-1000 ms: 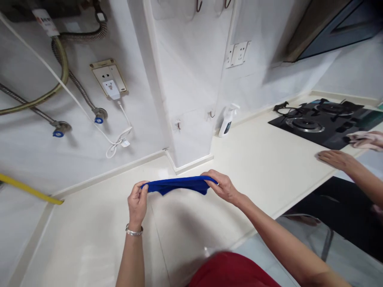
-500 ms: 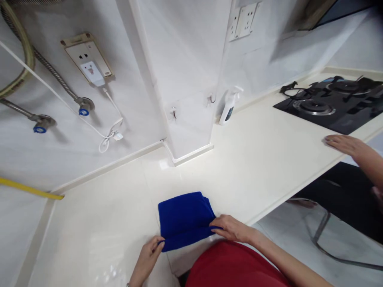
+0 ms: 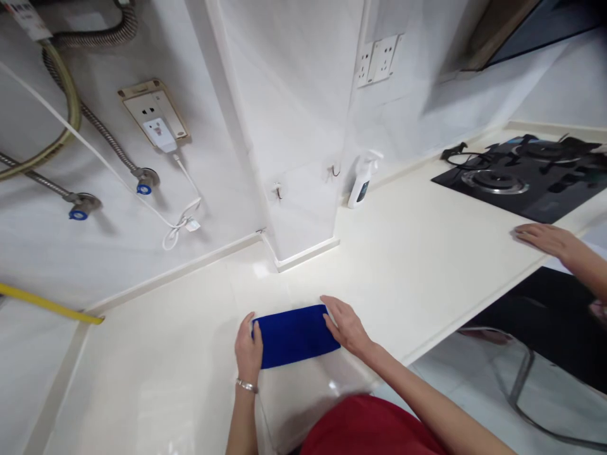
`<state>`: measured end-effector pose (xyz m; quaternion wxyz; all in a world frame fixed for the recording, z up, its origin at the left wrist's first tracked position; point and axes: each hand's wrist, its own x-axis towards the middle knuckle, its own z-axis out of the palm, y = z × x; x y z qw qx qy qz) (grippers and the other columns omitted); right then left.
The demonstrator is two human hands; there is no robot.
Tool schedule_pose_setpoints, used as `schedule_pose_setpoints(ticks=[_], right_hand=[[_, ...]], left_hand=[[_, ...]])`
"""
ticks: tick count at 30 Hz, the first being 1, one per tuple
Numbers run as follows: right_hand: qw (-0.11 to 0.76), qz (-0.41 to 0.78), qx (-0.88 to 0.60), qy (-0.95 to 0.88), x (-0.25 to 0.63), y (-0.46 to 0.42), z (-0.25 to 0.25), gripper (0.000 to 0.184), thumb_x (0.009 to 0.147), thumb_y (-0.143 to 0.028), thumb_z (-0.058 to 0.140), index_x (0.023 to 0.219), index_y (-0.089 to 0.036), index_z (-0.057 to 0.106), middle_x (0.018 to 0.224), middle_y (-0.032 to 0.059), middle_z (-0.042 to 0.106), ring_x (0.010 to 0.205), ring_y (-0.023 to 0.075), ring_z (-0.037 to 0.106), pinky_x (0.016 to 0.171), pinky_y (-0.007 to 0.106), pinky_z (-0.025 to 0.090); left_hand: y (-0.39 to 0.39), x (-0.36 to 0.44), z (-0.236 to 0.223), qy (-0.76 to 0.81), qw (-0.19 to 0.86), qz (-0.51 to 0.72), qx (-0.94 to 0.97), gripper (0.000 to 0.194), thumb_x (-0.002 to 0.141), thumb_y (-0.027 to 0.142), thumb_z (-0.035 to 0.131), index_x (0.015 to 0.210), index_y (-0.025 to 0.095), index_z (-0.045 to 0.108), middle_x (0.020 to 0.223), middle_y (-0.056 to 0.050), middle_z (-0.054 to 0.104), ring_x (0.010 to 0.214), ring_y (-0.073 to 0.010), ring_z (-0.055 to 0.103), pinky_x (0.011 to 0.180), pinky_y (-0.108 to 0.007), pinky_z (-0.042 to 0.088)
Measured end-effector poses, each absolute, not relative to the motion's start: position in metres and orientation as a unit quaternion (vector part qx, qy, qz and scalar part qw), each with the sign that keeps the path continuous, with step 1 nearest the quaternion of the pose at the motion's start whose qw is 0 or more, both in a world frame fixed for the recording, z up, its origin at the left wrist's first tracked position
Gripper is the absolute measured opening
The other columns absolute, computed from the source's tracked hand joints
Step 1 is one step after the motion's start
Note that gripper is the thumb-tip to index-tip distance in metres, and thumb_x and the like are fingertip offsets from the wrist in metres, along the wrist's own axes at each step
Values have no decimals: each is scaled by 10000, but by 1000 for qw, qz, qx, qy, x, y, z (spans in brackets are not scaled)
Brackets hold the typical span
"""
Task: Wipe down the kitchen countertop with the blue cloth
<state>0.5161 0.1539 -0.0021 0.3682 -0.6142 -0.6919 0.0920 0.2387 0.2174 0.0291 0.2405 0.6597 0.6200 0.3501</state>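
- Two bare hands work on one folded blue cloth (image 3: 294, 336), which lies flat on the cream countertop (image 3: 408, 297), nearer the front edge than the back skirting and well left of the hob
- Left hand (image 3: 248, 349): at the cloth's left short end, thumb and fingers against it
- Right hand (image 3: 346, 327): at the right short end, fingertips at its upper corner
- Hand state: apart, with the cloth's full length between them; neither is clamped on it
- Orientation: the long axis runs crosswise to the person, rising slightly toward the right end; which long edge is the fold cannot be told
- Handling, as judged: light, even contact at both ends suits this band, keeping the layers aligned and the ends square; no pinching is needed, and no wrinkle shows
- Surroundings: another person's hand (image 3: 538, 240) rests flat near the front edge, just beside a black gas hob (image 3: 493, 182); a white spray bottle (image 3: 360, 184) stands at the back wall
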Motion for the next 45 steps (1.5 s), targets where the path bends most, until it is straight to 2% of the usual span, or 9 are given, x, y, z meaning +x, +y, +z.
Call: schedule_pose_setpoints(ticks=[3,6,9,17,22,28,31,37,45], right_hand=[[320,44,-537,-780,500,133,-28,492,930,-159,424,1419,-159,475,1404,153,547,1345,267,467,1073,502,467],[277,33,-513,-812,491,122,-49,520,895,-114,448,1409,-170,494,1473,142,481,1409,280,383,1105,524,441],[321,38,-517,-792,500,124,-56,442,934,-139,440,1360,-202,538,1440,120,522,1375,243,437,1108,491,451],[389,8,-633,-670,573,100,-72,348,976,-233,419,1283,-270,578,1334,86,602,1223,230,581,988,428,557],[399,-21,-680,-615,603,79,-99,381,962,-272,422,1321,-240,546,1364,110,573,1242,268,566,1043,484,511],[359,-71,-696,-618,597,75,-105,474,936,-226,412,1409,-212,441,1431,136,503,1311,302,496,1081,538,458],[341,-75,-706,-617,595,74,-101,487,928,-229,410,1415,-215,427,1426,137,502,1291,305,511,1059,531,476],[328,-73,-710,-619,597,73,-100,509,923,-267,426,1431,-248,415,1422,115,513,1254,319,541,1010,530,508],[298,-77,-721,-621,602,69,-109,597,894,-281,457,1484,-289,362,1431,110,515,1200,348,587,891,513,582]], left_hand=[[193,279,-1,586,220,300,720,499,967,424,332,1313,143,556,1354,-163,607,1298,-249,540,1154,-499,397],[166,311,-36,573,128,226,777,567,942,443,408,1441,179,453,1547,-167,406,1478,-338,282,1198,-623,273],[161,305,-54,546,62,186,815,659,925,455,455,1523,226,300,1632,-138,224,1512,-339,169,1204,-613,274],[265,208,3,256,90,12,963,634,909,370,483,1513,318,295,1617,-69,284,1505,-282,214,1205,-575,280],[269,211,-11,454,72,89,884,629,918,304,429,1525,223,288,1621,-139,251,1514,-308,148,1215,-594,238],[231,280,-81,676,34,235,698,756,938,507,351,1516,33,243,1591,-304,158,1499,-424,31,1157,-741,171],[236,296,-83,658,-16,248,711,746,945,483,343,1519,23,218,1608,-289,87,1506,-404,-24,1181,-711,147],[300,287,-55,591,21,189,784,575,973,353,266,1512,155,303,1606,-155,284,1518,-294,152,1224,-584,222],[394,309,-38,615,39,160,771,580,958,321,270,1501,126,334,1610,-166,260,1510,-322,172,1230,-571,202]])
